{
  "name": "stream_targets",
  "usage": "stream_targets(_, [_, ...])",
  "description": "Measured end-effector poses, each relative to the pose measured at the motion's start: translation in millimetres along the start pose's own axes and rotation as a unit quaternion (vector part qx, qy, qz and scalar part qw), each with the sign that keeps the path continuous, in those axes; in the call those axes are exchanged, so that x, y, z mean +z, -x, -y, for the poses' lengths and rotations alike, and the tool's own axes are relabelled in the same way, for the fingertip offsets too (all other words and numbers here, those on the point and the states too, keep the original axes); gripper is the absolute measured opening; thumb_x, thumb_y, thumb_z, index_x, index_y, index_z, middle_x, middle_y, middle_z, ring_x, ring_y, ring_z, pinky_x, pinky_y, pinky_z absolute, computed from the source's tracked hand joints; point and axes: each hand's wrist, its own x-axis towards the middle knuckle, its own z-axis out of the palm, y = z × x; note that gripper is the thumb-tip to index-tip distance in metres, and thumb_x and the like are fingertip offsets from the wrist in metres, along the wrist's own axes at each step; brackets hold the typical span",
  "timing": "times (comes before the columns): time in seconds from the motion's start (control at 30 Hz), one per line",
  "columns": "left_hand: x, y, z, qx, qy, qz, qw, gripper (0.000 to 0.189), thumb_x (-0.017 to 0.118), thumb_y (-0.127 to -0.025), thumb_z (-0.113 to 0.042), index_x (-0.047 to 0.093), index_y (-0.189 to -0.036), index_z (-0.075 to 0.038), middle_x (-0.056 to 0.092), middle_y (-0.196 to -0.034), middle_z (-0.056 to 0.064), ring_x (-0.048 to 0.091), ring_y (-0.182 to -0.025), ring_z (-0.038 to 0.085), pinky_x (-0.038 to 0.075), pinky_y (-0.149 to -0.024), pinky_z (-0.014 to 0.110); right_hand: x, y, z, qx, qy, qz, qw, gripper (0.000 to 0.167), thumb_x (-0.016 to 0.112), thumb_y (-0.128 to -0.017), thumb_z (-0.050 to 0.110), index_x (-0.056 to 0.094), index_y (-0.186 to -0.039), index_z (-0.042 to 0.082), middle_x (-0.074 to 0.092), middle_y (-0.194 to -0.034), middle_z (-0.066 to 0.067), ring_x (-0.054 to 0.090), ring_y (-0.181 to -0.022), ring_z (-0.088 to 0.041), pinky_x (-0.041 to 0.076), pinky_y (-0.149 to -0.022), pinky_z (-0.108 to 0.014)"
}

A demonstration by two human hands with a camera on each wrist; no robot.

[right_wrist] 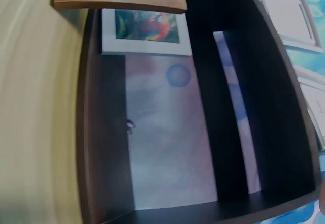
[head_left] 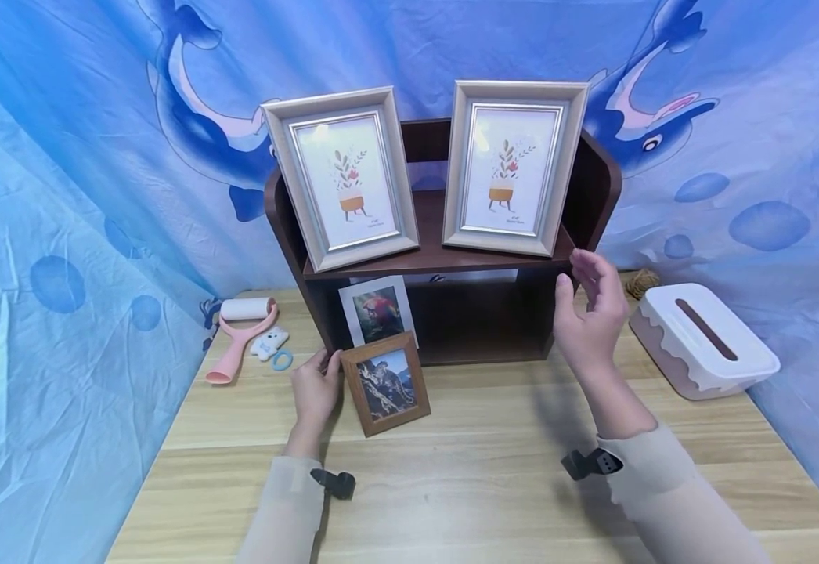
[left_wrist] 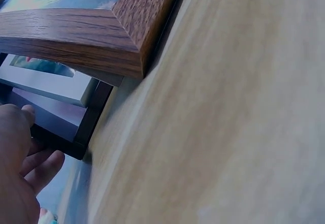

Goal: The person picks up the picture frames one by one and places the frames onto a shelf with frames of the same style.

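Note:
A dark brown two-tier shelf [head_left: 476, 317] stands on the table. My left hand [head_left: 315, 392] is at its lower left corner; in the left wrist view the thumb and curled fingers [left_wrist: 45, 170] hold the dark side panel between them. Close by that hand, a brown wooden photo frame [head_left: 388, 384] with an animal picture leans in front of a white parrot-picture frame [head_left: 381, 309], which stands in the lower tier. My right hand [head_left: 593, 317] is raised beside the shelf's right side, thumb apart from the fingers, holding nothing.
Two silvery plant-picture frames [head_left: 342, 180] [head_left: 515, 168] lean on the upper tier. At the left lie a pink lint roller [head_left: 240, 337], a white bear-shaped item [head_left: 268, 343] and a blue ring [head_left: 282, 360]. A tissue box [head_left: 705, 337] and twine ball [head_left: 642, 283] stand right.

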Motion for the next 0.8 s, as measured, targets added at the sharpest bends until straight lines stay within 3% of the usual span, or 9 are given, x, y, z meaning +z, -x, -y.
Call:
stream_targets(0.2, [-3.3,1.9,1.1,-0.02,-0.001,0.009,0.9998,0.022,0.069,-0.098,-0.015,0.075,-0.107,0.004,0.074,-0.101,0.024,0.075,-0.089,0.034,0.063,-0.077,0.042,-6.8,10.9,-19.5,-0.009,0.006,-0.042,0.999,0.013,0.062,-0.084,-0.018,0.06,-0.096,-0.022,0.064,-0.087,-0.021,0.063,-0.082,-0.012,0.055,-0.078,-0.017])
stream_targets(0.37, [-4.1,3.1,-1.0,-0.035,0.009,0.013,0.9992,0.023,0.069,-0.097,-0.013,0.074,-0.106,0.008,0.073,-0.099,0.026,0.075,-0.086,0.035,0.064,-0.075,0.043,-15.7,19.6,-41.0,0.041,0.029,-0.053,0.9973,0.021,0.073,-0.079,-0.014,0.057,-0.09,-0.02,0.059,-0.077,-0.025,0.059,-0.071,-0.004,0.051,-0.066,-0.015])
stream_targets(0.47, [-5.6,3.9,-1.4,-0.044,0.021,0.021,0.9986,0.024,0.069,-0.096,-0.012,0.073,-0.107,0.009,0.073,-0.101,0.026,0.075,-0.088,0.036,0.063,-0.078,0.043,-20.2,23.1,-50.7,0.084,0.046,-0.048,0.9942,0.03,0.079,-0.077,-0.01,0.054,-0.09,-0.019,0.057,-0.075,-0.029,0.059,-0.067,-0.006,0.051,-0.064,-0.013])
stream_targets(0.6, [-11.4,6.2,-2.0,-0.057,0.032,0.03,0.9974,0.023,0.069,-0.097,-0.012,0.073,-0.11,0.007,0.073,-0.104,0.025,0.074,-0.092,0.036,0.062,-0.083,0.044,-23.8,26.6,-69.7,0.106,0.07,-0.042,0.991,0.034,0.082,-0.077,-0.007,0.053,-0.091,-0.019,0.058,-0.078,-0.033,0.059,-0.067,-0.014,0.051,-0.066,-0.011])
stream_targets(0.7, [-17.0,9.2,-3.0,-0.062,0.038,0.023,0.9971,0.021,0.067,-0.097,-0.011,0.073,-0.11,0.005,0.074,-0.104,0.022,0.074,-0.093,0.034,0.062,-0.084,0.042,-26.4,31.1,-91.7,0.119,0.086,-0.035,0.9886,0.039,0.085,-0.076,-0.003,0.054,-0.095,-0.017,0.06,-0.081,-0.029,0.058,-0.07,-0.016,0.051,-0.067,-0.011])
stream_targets(0.8, [-20.4,13.0,-2.9,-0.065,0.045,0.012,0.9968,0.018,0.066,-0.098,-0.009,0.074,-0.109,0.003,0.075,-0.103,0.019,0.074,-0.092,0.033,0.062,-0.082,0.033,-29.2,36.1,-110.1,0.159,0.079,-0.013,0.984,0.044,0.087,-0.075,0.0,0.054,-0.101,-0.013,0.062,-0.085,-0.021,0.06,-0.073,-0.009,0.053,-0.07,-0.01])
